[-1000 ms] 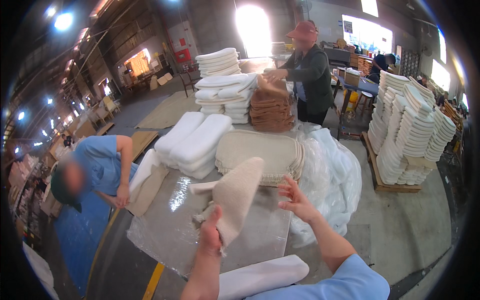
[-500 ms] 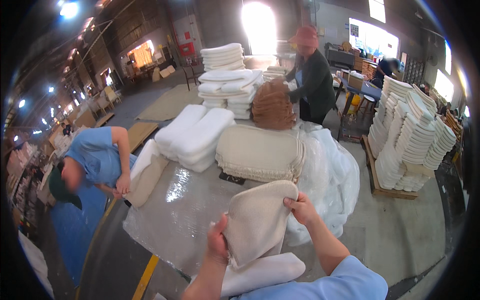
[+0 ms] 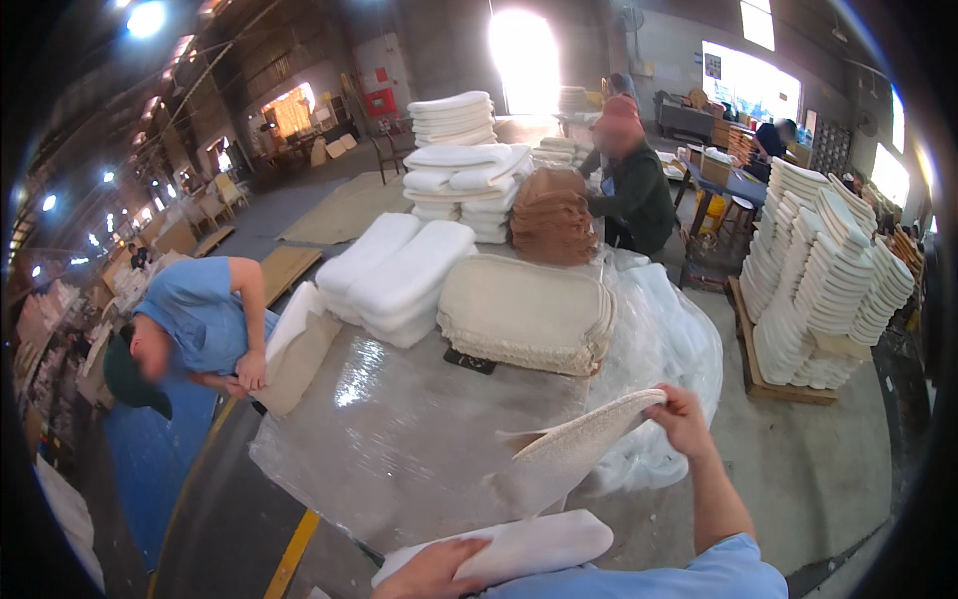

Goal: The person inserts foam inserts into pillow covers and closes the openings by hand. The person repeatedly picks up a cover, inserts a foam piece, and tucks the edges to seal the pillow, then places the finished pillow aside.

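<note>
My right hand [image 3: 685, 420] pinches the edge of a beige fabric cover [image 3: 574, 451], raised over the plastic-covered table and seen nearly edge-on. Its free end hangs folded to the left and is a little blurred. Down at the near edge of the table, my left hand [image 3: 435, 571] is closed over the left end of a white padded cushion [image 3: 544, 547]; its thumb is partly hidden. Beyond the raised cover lies a stack of beige covers [image 3: 529, 304] with frayed edges.
Clear plastic sheeting [image 3: 399, 439] covers the tabletop. White pads [image 3: 404, 270] and brown covers [image 3: 552, 215] are stacked farther back. A bulging plastic bag [image 3: 659, 339] sits at right, beyond it a loaded pallet [image 3: 783, 392]. Co-workers stand at left [image 3: 205, 309] and behind the table [image 3: 634, 195].
My left hand has let go of the beige cover and come down onto the white cushion. My right hand has swung the cover rightward, turning it edge-on. The person behind the table bends lower.
</note>
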